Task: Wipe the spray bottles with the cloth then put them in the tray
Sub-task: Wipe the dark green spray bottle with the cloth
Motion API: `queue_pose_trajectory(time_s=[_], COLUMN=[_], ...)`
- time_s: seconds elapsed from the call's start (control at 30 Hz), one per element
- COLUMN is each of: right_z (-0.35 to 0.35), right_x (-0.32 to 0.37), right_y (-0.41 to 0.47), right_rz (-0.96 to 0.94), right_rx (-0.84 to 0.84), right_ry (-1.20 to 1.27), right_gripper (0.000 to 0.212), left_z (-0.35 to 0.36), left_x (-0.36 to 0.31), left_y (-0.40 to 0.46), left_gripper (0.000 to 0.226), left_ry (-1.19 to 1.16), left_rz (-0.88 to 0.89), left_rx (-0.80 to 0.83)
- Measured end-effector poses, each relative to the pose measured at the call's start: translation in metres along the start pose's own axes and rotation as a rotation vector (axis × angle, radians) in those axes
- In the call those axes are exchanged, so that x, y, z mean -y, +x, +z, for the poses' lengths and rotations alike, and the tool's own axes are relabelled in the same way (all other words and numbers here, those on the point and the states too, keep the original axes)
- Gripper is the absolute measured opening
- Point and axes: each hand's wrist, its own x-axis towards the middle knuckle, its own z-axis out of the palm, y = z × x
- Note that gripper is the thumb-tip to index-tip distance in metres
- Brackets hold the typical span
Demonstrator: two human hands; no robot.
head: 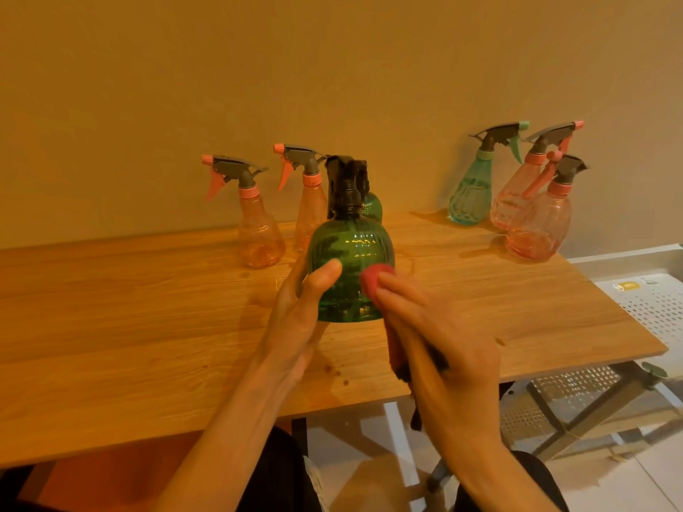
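Note:
My left hand grips a round green spray bottle with a black trigger head, held upright just above the wooden table. My right hand holds a red cloth and presses it against the bottle's right lower side. The cloth's tail hangs dark below my palm. A white perforated tray lies off the table's right edge.
Two orange spray bottles stand at the back, with another green bottle partly hidden behind the held one. At the back right stand a teal bottle and two pink bottles. A wall runs behind the table.

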Motion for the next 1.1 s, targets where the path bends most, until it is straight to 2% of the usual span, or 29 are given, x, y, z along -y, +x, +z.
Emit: queue_pose_trajectory(time_s=[0.3,0.37,0.53,0.6,0.77,0.9,1.1], right_z=[0.003,0.003,0.002,0.001,-0.007,-0.009,-0.008], right_x=[-0.002,-0.005,-0.006,-0.004,0.001,-0.003,-0.005], right_y=[-0.009,-0.008,-0.006,-0.005,0.011,0.037,0.068], right_rz=[-0.067,-0.076,-0.074,-0.07,-0.071,-0.076,0.07], right_rx=[-0.031,-0.031,-0.024,-0.006,0.076,0.116,0.113], right_ry=[-0.017,-0.033,-0.057,-0.046,-0.054,-0.116,-0.07], right_gripper=[0.028,0.028,0.029,0.029,0.03,0.029,0.029], left_z=[0.012,0.011,0.004,0.005,0.002,0.0,-0.002], left_x=[-0.004,-0.003,0.001,0.001,0.004,0.006,0.006], left_y=[-0.007,-0.008,-0.005,-0.006,-0.004,-0.007,-0.007], left_gripper=[0.031,0.035,0.096,0.105,0.076,0.075,0.077], left_ry=[-0.031,0.0,0.045,0.044,0.023,0.017,0.003], left_rz=[-0.008,-0.01,-0.013,-0.022,-0.026,-0.012,-0.013], left_rx=[-0.042,-0.033,-0.002,0.016,0.0,0.037,0.042])
